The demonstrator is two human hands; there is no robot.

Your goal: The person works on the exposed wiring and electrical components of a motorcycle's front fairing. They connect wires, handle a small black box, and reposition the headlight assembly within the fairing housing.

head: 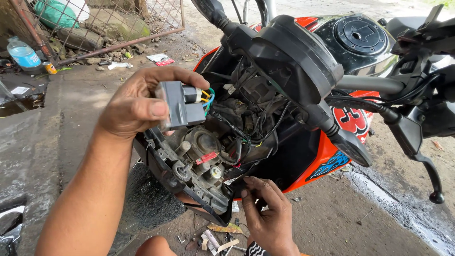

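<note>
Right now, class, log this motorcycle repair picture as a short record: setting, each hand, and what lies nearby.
Setting: wet concrete ground beside an orange and black motorcycle
Left hand: grips a grey box-shaped electrical unit with coloured wires
Right hand: touches the lower edge of the open headlight assembly
Nearby: plastic water bottle, wire fence, scraps on the ground

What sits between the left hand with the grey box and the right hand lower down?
In the head view, the exposed rear of the headlight housing with its tangled wires lies between the left hand, holding the grey rectangular plastic box, and the right hand.
</note>
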